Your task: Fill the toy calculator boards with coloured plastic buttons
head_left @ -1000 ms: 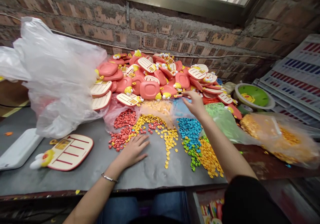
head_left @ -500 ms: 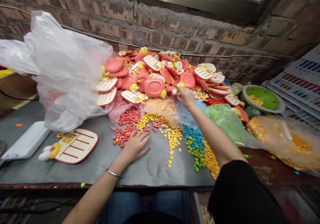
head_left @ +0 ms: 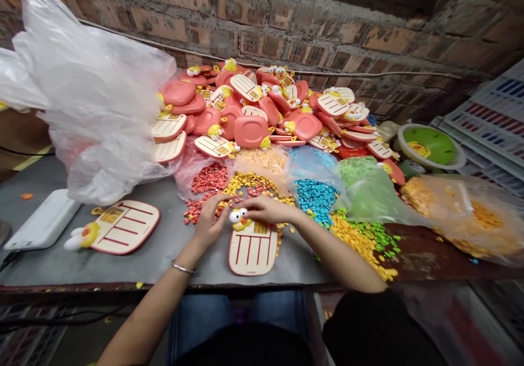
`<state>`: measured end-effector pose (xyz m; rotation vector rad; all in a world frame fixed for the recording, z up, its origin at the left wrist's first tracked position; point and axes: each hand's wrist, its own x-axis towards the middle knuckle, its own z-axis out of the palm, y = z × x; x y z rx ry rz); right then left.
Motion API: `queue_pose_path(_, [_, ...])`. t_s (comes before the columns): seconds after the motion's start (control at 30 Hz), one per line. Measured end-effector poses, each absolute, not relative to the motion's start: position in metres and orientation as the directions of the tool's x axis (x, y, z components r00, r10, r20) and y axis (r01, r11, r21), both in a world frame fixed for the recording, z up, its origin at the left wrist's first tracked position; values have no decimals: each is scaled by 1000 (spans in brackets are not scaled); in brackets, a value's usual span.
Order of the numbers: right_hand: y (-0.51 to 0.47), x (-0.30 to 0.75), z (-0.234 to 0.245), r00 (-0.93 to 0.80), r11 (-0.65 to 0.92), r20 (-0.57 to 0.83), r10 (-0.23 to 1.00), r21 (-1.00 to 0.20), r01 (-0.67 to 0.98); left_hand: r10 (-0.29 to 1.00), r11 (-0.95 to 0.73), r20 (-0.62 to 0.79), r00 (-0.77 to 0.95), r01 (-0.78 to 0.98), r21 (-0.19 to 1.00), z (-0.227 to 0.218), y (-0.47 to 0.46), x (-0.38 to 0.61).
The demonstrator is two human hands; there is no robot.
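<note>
My right hand (head_left: 268, 209) has its fingers on the yellow duck head of a cream, red-lined plastic board (head_left: 252, 251), which lies on the grey table top (head_left: 143, 262). My left hand (head_left: 209, 221) is curled against the other side of the duck head; I cannot tell whether it grips it. Behind my hands are loose red and yellow beads (head_left: 207, 179). Blue beads (head_left: 316, 201) lie to the right. Beyond them rises a heap of salmon-pink duck-headed plastic pieces (head_left: 248, 120). A similar board (head_left: 123, 227) lies flat to the left.
A large clear plastic bag (head_left: 90, 99) bulges at the left, and a white plastic tray (head_left: 43, 220) sits near it. Bagged beads (head_left: 454, 213) lie at the right, by a green bowl (head_left: 429, 147) and stacked printed sheets (head_left: 483, 120). A brick wall stands behind.
My right hand has come back from the pink heap with a duck-headed board, now on the table. My left hand has lifted from flat on the table to the duck head.
</note>
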<state>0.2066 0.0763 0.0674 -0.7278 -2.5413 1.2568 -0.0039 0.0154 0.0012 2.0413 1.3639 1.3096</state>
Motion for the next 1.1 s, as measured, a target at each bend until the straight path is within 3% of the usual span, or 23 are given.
queue_pose_path(0.1, [94,200,43,-751,504,-38,659,-719,479,869,-493,429,248,527,693,3,16,-3])
queue_pose_path(0.2, [106,215,29,-549,492,22,835,-478,728,850,-518,302,432,582,627,9,15,-5])
queue_pose_path(0.3, [106,230,17,-464,453,0,886,-210,866,821,-522,135,555,631,574,14,12,-11])
queue_pose_path(0.37, [102,234,10,-447,439,-19,894,-153,885,798,-519,46,601,647,559,15,10,-15])
queue_pose_path(0.43, [96,238,6,-450,442,11,893,-214,871,772,-527,-17,635,655,541,14,7,-16])
queue_pose_path(0.5, [87,243,6,-460,465,107,882,-369,805,753,-546,-43,657,659,517,11,5,-15])
queue_pose_path(0.6, [63,251,8,-463,519,265,846,-610,599,752,-563,-42,658,674,479,8,4,-10])
queue_pose_path(0.67, [45,253,6,-467,536,309,828,-678,502,763,-561,-42,644,694,450,7,4,-7])
queue_pose_path(0.9, [36,247,-19,-361,521,377,853,-655,547,760,-592,-3,649,695,408,4,7,-5])
queue_pose_path(1.1, [41,253,-12,-467,542,315,827,-668,510,755,-607,6,656,695,387,0,6,-4])
